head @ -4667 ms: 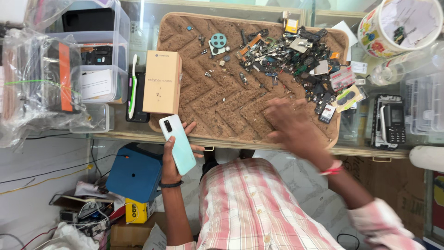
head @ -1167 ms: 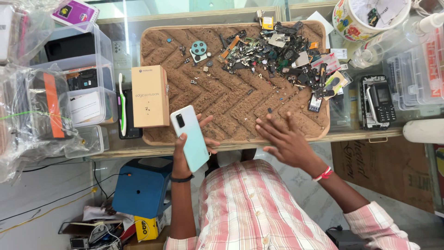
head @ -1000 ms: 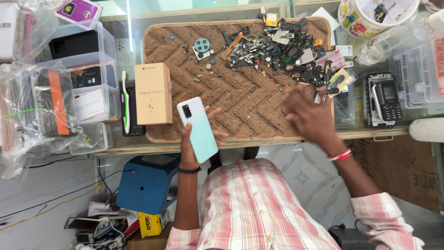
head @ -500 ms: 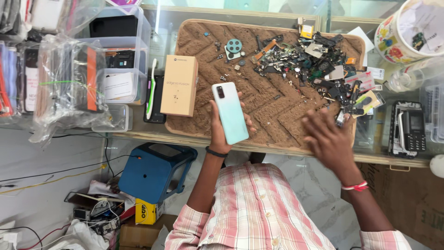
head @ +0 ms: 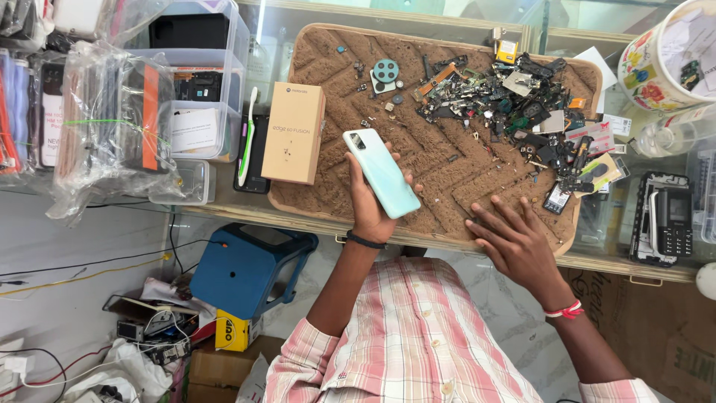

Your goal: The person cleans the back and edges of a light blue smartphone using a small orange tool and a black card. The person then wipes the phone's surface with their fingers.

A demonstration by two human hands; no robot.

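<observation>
My left hand [head: 367,207] grips a pale mint-green smartphone [head: 382,173], back side up with its camera at the upper left, held just above the brown woven mat [head: 350,82]. My right hand [head: 514,240] lies flat on the mat's near right part, fingers spread, holding nothing. A tan cardboard phone box [head: 293,132] lies on the mat's left edge, left of the phone. A heap of small phone parts and circuit pieces [head: 522,112] covers the mat's far right, beyond my right hand.
Clear plastic drawers [head: 201,75] and bagged items [head: 104,127] stand to the left on the glass counter. A dark keypad phone [head: 667,224], a floral cup [head: 660,56] and a bottle [head: 675,134] sit at the right. A blue stool [head: 246,269] stands below the counter.
My left hand kept the phone and carried it up over the mat. My right hand roamed the mat's right side, then came back to its near edge, fingers spread.
</observation>
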